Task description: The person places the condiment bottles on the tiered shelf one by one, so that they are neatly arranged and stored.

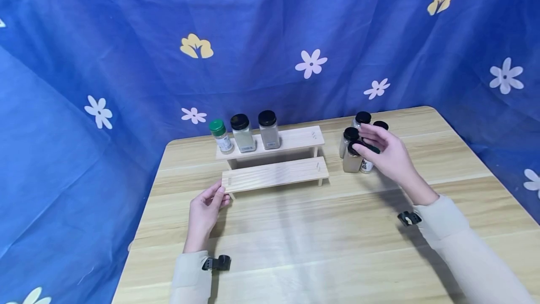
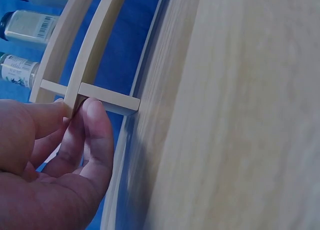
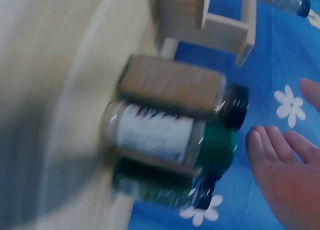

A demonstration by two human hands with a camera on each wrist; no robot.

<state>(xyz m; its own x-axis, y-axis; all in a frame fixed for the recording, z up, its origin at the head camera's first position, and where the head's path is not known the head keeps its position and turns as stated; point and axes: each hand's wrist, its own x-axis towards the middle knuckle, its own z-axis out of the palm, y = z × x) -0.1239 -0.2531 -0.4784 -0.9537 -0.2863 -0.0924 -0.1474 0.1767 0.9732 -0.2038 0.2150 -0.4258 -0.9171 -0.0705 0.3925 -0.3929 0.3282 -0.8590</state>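
Blue flowered cloth point(image 1: 253, 13) hangs behind a wood-grain surface point(image 1: 287, 247) bearing a two-tier wooden rack point(image 1: 270, 170) and jars.

The left hand point(image 1: 205, 209) pinches the left end of the rack's lower tier point(image 1: 276, 175), thumb on top and fingertips tucked beneath. On the upper tier point(image 1: 297, 140), a green-capped jar point(image 1: 224, 144) stands at the left end, with two black-capped jars point(image 1: 270, 136) to its right, all upright. Well to the right of the rack, a cluster of jars point(image 1: 352, 162) stands close together on the surface, mostly black-capped, one with a green lid point(image 3: 217, 149). The right hand point(image 1: 390, 156) hovers over this cluster, fingers extended and thumb apart; the right wrist view shows its fingertips just beside the caps, gripping none.
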